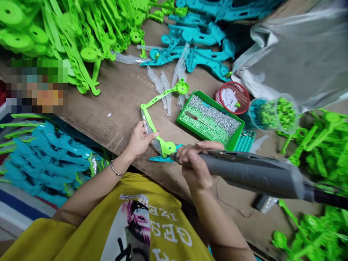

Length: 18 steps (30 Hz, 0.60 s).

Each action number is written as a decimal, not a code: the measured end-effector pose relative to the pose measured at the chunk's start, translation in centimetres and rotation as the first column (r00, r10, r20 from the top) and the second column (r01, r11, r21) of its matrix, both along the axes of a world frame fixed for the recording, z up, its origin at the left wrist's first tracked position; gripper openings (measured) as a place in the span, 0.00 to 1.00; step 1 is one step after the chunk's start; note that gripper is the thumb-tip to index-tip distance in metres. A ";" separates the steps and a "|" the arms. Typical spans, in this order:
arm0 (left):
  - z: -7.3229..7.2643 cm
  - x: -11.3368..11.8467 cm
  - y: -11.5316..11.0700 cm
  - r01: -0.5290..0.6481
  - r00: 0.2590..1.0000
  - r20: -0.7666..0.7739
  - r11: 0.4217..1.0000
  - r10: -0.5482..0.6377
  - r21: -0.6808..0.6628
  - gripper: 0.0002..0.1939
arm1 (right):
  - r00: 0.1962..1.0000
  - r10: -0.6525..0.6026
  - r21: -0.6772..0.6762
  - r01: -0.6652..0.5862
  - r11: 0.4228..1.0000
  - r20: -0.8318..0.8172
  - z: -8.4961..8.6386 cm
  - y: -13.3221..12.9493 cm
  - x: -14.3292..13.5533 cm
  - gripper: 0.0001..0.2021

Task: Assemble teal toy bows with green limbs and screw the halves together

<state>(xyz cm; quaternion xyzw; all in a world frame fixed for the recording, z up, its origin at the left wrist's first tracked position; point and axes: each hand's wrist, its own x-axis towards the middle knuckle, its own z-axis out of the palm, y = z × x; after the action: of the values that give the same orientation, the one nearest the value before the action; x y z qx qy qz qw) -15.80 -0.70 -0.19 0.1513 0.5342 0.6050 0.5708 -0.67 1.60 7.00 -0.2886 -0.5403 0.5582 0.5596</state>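
My left hand (140, 140) is closed around the lower arm of a bright green jointed plastic part (169, 148), thumb on top. A clear plastic strip (149, 131) lies along that arm under my fingers. The green part bends at a corner, and its far end is a round disc (182, 87) over the table. My right hand (198, 161) grips a grey electric screwdriver (244, 170), which lies sideways. Its tip meets or nearly meets the round near end of the green part. A blue plastic piece (160, 158) shows beneath that end.
A green tray (183, 121) holds many screws and a small screwdriver (194, 116). Beyond it stand a red basket (246, 103) with white pieces and clear tubs (295, 112) of small parts. Green parts (73, 43) and blue parts (193, 54) are piled behind; more blue parts (46, 159) lie left.
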 end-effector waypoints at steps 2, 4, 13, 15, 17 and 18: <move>-0.1 0.0 0.0 0.001 1.000 -0.002 1.000 -0.001 0.003 0.29 | 1.000 -0.009 -0.011 0.009 1.000 0.010 -0.4 0.1 -0.1 0.10; -0.1 0.0 0.1 -0.002 1.000 -0.010 1.000 0.002 0.005 0.28 | 1.000 -0.011 -0.011 0.011 1.000 0.014 -0.7 0.2 -0.1 0.10; -0.4 0.1 0.1 -0.012 0.999 -0.038 1.000 0.011 -0.015 0.28 | 0.995 0.074 0.057 -0.078 0.995 0.061 -1.6 -0.5 0.0 0.10; -0.4 0.2 0.1 -0.022 0.999 -0.038 1.000 0.021 -0.020 0.29 | 0.992 0.109 0.089 -0.115 0.989 0.067 -1.5 -0.6 -0.2 0.10; -0.3 0.2 0.1 -0.028 0.999 -0.033 0.999 0.027 -0.022 0.29 | 0.990 0.116 0.137 -0.126 0.983 0.077 -1.5 -0.6 -0.7 0.09; -0.3 0.2 0.1 -0.031 0.999 -0.030 0.999 0.031 -0.022 0.29 | 0.989 0.119 0.165 -0.132 0.977 0.085 -1.5 -0.5 -0.9 0.08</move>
<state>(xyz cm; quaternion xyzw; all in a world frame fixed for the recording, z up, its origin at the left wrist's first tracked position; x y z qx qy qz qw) -15.57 -0.62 -0.45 0.1455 0.5517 0.6053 0.5550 -1.52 1.09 5.47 -0.2256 -0.6236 0.5331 0.5254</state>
